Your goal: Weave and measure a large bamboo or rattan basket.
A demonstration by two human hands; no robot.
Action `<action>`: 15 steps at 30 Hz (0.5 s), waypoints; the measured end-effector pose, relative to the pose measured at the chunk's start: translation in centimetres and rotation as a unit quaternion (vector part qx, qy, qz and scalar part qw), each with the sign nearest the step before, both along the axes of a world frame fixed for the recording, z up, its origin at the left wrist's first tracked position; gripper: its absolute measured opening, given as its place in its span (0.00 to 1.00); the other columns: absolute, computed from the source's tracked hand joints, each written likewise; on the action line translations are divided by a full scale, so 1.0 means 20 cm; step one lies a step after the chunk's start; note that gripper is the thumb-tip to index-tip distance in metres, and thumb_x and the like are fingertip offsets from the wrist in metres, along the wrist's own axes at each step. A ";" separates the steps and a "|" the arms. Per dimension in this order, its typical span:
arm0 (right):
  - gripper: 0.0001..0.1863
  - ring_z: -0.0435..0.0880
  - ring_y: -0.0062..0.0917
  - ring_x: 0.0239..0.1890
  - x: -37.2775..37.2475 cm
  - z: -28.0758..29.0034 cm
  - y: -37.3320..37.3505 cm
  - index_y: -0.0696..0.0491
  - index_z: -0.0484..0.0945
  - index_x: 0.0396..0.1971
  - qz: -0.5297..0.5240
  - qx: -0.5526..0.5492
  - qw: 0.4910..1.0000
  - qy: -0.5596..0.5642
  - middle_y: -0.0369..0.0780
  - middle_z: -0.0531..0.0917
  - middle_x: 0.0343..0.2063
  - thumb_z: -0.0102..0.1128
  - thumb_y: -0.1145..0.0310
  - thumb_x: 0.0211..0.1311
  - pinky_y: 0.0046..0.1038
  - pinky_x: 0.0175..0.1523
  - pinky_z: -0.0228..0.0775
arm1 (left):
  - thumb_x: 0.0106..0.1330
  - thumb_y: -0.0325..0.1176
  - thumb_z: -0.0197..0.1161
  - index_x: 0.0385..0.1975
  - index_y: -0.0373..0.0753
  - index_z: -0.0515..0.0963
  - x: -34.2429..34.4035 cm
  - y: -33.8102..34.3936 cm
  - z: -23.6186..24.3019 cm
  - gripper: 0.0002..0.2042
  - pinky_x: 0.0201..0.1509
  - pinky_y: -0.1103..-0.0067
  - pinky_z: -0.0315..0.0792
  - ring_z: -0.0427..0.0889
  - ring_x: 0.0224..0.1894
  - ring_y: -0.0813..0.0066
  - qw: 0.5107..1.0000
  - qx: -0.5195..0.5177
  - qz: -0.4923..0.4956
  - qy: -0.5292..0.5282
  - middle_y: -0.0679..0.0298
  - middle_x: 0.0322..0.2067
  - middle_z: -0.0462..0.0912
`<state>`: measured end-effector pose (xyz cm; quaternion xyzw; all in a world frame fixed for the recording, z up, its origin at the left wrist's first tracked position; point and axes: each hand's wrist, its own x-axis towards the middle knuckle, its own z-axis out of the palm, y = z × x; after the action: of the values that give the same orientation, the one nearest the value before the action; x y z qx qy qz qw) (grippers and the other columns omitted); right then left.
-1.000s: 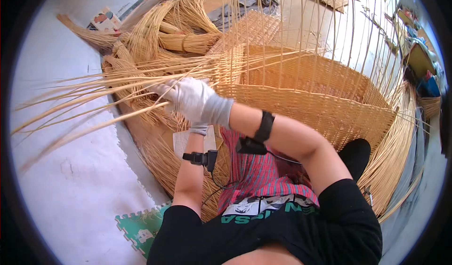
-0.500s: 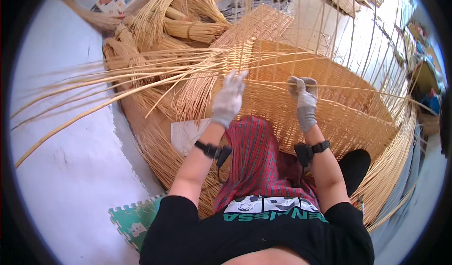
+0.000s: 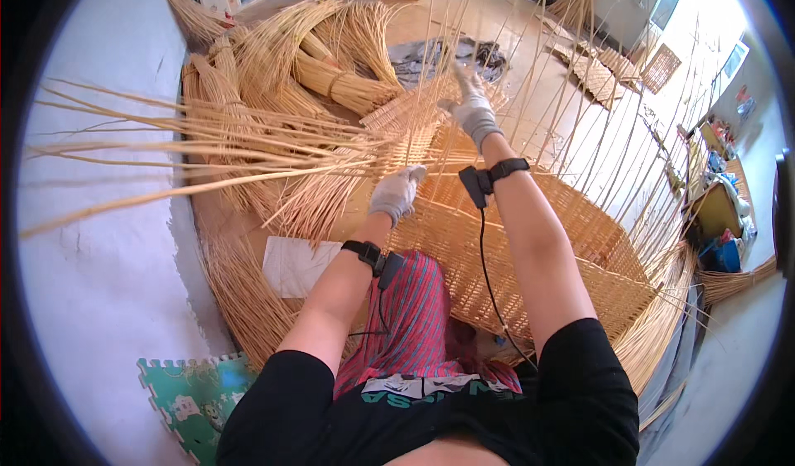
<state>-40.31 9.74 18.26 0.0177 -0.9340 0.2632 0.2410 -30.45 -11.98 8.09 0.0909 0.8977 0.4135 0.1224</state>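
Note:
A large woven wicker basket [image 3: 530, 251] with tall upright rods lies tilted before my knees. My left hand [image 3: 397, 194], in a pale glove, is closed at the basket's left corner, by the near rim. What its fingers hold is hidden. Farther off, my gloved right hand [image 3: 470, 106] reaches among the upright rods [image 3: 435, 48] above the far left corner, its thumb and fingers apart. From that corner a fan of long, loose wicker rods [image 3: 207, 147] sticks out to the left.
Tied bundles of wicker rods [image 3: 348, 81] lie at the back left, near a white wall [image 3: 99, 300]. More long rods [image 3: 248, 284] are spread left of my legs, by a white sheet [image 3: 298, 263]. A green foam mat [image 3: 195, 396] is at lower left. Woven panels [image 3: 592, 73] lie at the back.
My right hand has left the near rim and moved up and left to the far corner, its fingers now spread. My left hand is lower and has closed. The view has tilted farther up.

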 end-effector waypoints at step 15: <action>0.19 0.61 0.16 0.13 1.23 -0.57 -0.10 0.53 0.68 0.43 -0.090 -0.666 0.703 0.232 0.30 0.61 0.11 0.43 0.50 0.79 0.32 0.27 0.72 | 0.58 0.53 0.76 0.42 0.37 0.84 0.06 0.03 0.06 0.24 0.25 0.78 0.81 0.86 0.25 0.75 0.970 0.146 0.012 -0.195 0.58 0.29 0.88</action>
<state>-15.65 7.76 6.77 -0.1713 -0.4272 0.7813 0.4216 -29.23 -11.39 9.35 0.0147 0.7875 0.5514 0.2750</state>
